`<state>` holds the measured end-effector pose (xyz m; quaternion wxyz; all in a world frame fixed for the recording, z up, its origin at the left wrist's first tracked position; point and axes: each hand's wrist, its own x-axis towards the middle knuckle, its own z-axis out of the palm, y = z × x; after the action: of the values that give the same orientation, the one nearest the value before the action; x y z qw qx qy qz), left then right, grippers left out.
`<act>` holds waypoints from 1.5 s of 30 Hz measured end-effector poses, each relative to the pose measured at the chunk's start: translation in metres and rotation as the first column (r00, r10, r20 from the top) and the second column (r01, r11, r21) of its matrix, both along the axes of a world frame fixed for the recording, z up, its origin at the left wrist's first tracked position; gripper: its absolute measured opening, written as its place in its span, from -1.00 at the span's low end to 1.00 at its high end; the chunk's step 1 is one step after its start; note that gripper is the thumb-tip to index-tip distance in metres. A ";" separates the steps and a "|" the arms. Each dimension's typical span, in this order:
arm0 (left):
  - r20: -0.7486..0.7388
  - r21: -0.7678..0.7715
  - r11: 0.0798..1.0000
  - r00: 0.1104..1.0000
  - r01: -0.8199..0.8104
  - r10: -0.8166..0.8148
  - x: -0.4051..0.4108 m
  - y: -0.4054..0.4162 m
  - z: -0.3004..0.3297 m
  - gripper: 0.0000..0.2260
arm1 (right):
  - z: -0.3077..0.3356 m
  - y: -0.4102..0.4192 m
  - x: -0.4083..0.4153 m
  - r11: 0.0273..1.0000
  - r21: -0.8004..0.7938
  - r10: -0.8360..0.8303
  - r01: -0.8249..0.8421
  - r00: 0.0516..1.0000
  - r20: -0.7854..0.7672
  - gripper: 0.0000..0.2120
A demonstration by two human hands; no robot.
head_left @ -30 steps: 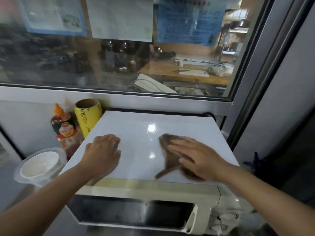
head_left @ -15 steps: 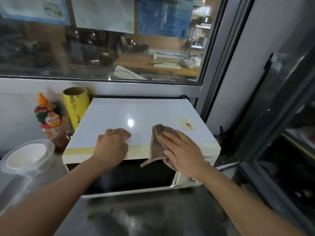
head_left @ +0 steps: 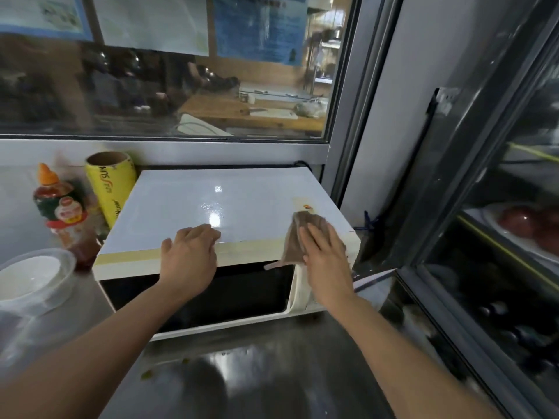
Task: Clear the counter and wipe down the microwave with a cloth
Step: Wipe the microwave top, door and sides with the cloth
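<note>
A white microwave (head_left: pixel 187 204) with a dark door stands on the steel counter (head_left: pixel 257 376) under a window. My left hand (head_left: pixel 189 258) rests on the front edge of its top, fingers slightly bent. With flat fingers my right hand (head_left: pixel 325 261) presses a brown cloth (head_left: pixel 295 246) onto the top's front right corner. The cloth hangs down over the front edge, above the door's right end.
Left of the microwave stand a yellow roll (head_left: pixel 113 186) and a sauce bottle with an orange cap (head_left: pixel 63 213). A white bowl in a clear container (head_left: pixel 28 282) sits at the far left. A glass-fronted cabinet (head_left: pixel 499 237) holding plates stands close on the right.
My right hand slid the cloth rightward across the top and toward its front right corner. My left hand shifted to the front edge. The view pulled back.
</note>
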<state>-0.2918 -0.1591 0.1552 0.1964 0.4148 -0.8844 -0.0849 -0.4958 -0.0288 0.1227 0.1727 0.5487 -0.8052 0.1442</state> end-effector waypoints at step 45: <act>-0.635 0.724 0.658 0.570 0.206 0.521 0.002 0.064 0.118 -0.69 | 0.133 0.032 0.031 0.863 -0.473 0.462 -0.179 -0.101 0.881 -0.60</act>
<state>-0.2899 -0.0949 0.2731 0.3976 0.4563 -0.5344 -0.5901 -0.4647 0.0036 0.2558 -0.4301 0.4399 -0.5074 0.6034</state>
